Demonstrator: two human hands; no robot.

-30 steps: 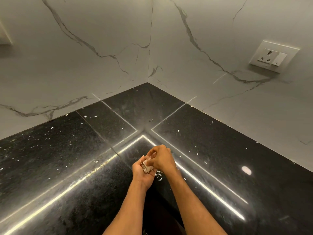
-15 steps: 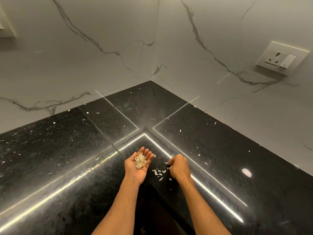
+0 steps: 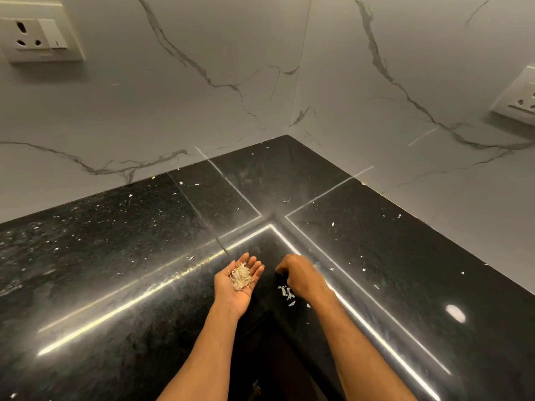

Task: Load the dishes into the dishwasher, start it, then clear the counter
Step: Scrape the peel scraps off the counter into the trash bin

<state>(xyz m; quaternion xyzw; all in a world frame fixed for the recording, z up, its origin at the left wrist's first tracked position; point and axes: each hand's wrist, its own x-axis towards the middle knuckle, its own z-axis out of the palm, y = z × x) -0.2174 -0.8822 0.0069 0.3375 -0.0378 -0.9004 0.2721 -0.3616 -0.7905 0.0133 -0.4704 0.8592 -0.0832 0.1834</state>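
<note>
My left hand (image 3: 235, 287) is palm up over the inner corner of the black counter (image 3: 121, 256), cupping a small pile of pale scraps (image 3: 241, 277). My right hand (image 3: 302, 277) is palm down just to the right, fingers curled against the counter edge beside a small cluster of white scraps (image 3: 286, 293). Whether its fingers pinch anything is hidden. More white scraps lie scattered over the counter on both sides.
White marble-look walls meet in a corner (image 3: 298, 82) behind the L-shaped counter. A wall socket (image 3: 37, 34) sits at upper left and another socket (image 3: 521, 96) at the right edge. Bright light strips reflect along the counter's front edges.
My hands, joined a second ago, have separated: the left turned palm up with the scraps, the right dropped to the counter edge. The view tilted up and left, showing the left socket.
</note>
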